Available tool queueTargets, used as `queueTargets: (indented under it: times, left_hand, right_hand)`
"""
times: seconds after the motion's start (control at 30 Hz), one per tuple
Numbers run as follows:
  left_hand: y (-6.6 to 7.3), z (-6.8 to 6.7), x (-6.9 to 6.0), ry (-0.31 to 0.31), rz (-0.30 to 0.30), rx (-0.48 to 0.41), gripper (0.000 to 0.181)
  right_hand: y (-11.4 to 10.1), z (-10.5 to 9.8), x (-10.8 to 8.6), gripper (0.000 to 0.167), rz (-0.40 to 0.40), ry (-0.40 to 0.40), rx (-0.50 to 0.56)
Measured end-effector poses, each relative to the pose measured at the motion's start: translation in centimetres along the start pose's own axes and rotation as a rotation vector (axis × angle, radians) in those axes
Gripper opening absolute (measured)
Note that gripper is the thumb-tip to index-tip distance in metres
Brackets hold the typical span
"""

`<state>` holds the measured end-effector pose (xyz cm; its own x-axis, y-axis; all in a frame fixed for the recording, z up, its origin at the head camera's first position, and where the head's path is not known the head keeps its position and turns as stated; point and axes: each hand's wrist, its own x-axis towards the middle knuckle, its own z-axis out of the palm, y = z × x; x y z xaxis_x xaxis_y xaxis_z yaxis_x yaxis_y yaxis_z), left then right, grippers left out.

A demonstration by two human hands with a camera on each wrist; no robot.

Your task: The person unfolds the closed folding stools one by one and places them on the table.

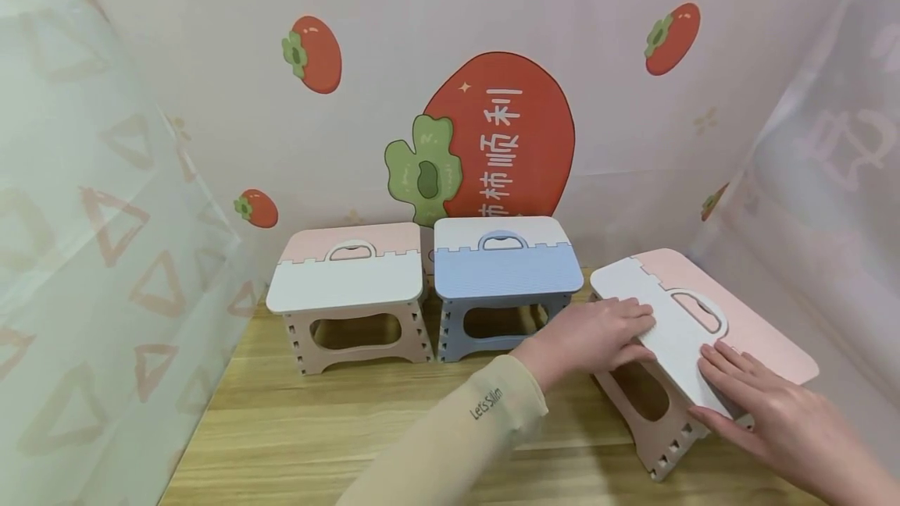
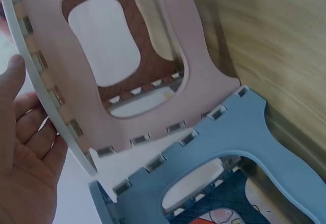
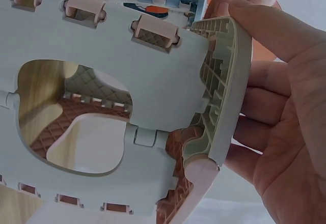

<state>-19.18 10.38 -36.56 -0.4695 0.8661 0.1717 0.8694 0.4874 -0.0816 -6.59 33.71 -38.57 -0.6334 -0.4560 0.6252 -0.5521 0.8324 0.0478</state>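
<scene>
A folding step stool with a white and pink top (image 1: 654, 334) stands at an angle on the right, its seat tilted in the head view. My left hand (image 1: 598, 338) rests its fingers on the white part near the left edge. Flat fingers of my right hand (image 1: 780, 404) lie on the seat near the handle, the thumb along the front edge. In the left wrist view, my left hand (image 2: 30, 147) touches the seat rim beside the pink leg frame (image 2: 137, 127). The right wrist view shows my right hand (image 3: 290, 107) against the seat rim (image 3: 237, 91), above pale leg panels.
A blue stool (image 1: 506, 272) with a white strip stands in the middle, close to the angled stool. Left of it is another white and pink stool (image 1: 344, 279). All are on a wood-grain table (image 1: 302, 428), with printed cloth walls (image 1: 211, 22) behind and at both sides.
</scene>
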Motion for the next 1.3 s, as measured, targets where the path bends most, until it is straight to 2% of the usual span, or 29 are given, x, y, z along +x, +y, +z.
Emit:
queueTargets:
  times: [0.17, 0.3, 0.43, 0.6, 0.97, 1.07, 1.23, 1.3]
  left_hand:
    - [-1.2, 0.5, 0.4, -0.092, -0.048, -0.023, 0.064]
    - [-2.0, 1.2, 0.6, -0.096, -0.048, -0.009, 0.070]
    - [-2.3, 1.3, 0.5, -0.076, -0.047, 0.001, 0.067]
    - [-2.1, 1.2, 0.4, -0.055, -0.038, 0.036, 0.059]
    - [-1.1, 1.4, 0.4, -0.066, -0.053, 0.065, 0.061]
    - [-0.9, 1.4, 0.5, -0.077, -0.062, 0.091, 0.063]
    - [-0.5, 1.4, 0.7, -0.099, -0.087, 0.121, 0.067]
    - [-0.3, 1.4, 0.8, -0.106, -0.095, 0.128, 0.068]
  right_hand:
    - [-0.1, 0.0, -0.1, 0.074, 0.020, -0.007, 0.010]
    - [-0.1, 0.0, -0.1, 0.073, 0.031, 0.001, 0.053]
    - [0.1, 0.2, 0.1, 0.072, 0.019, 0.032, 0.091]
    - [0.8, 0.3, -0.1, 0.068, 0.005, 0.051, 0.118]
    - [3.7, 0.0, -1.1, 0.066, 0.049, -0.038, 0.154]
    - [4.4, 0.2, -1.1, 0.064, 0.054, -0.033, 0.173]
    - [5.3, 0.8, -0.7, 0.071, 0.081, -0.001, 0.155]
    - [5.6, 1.0, -0.6, 0.066, 0.100, -0.007, 0.138]
